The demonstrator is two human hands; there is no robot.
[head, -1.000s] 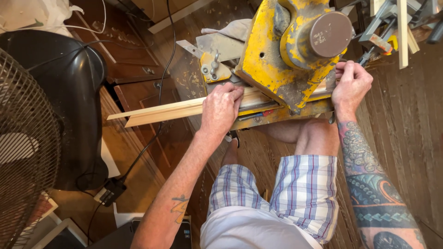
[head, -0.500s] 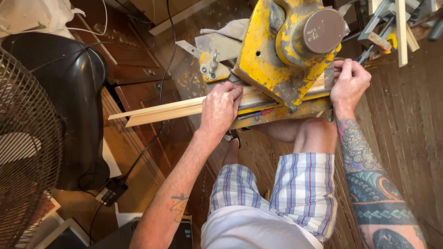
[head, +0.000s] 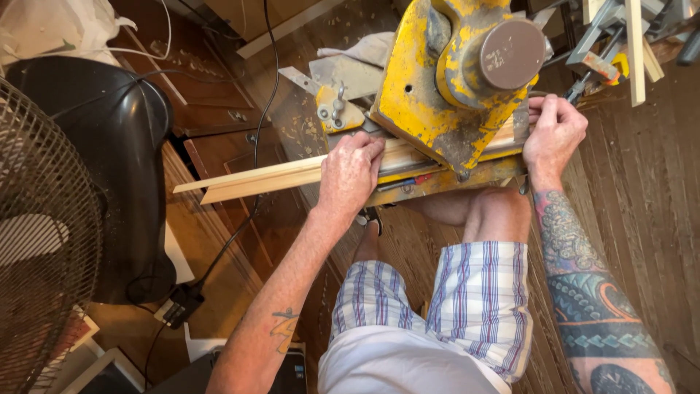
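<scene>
Since the earlier frames the right hand (head: 555, 133) moved a little up along the right end of the wood strip (head: 284, 175), and the yellow miter saw (head: 459, 80) head sat slightly more to the left in view. Left hand (head: 351, 173) was pressed flat on the strip, fingers curled over its top edge, holding it against the saw fence just left of the blade housing. Right hand was closed around the strip's right end, beside the saw's round grey motor cap (head: 512, 54). Strip lay across the saw table, its long free end sticking out to the left, over dark wood cabinets (head: 219, 124). Below, the person's knees in plaid shorts (head: 445, 299). A black chair (head: 109, 168) and a wire fan guard (head: 44, 248) stood at left; clamps (head: 605, 44) lay at top right.
</scene>
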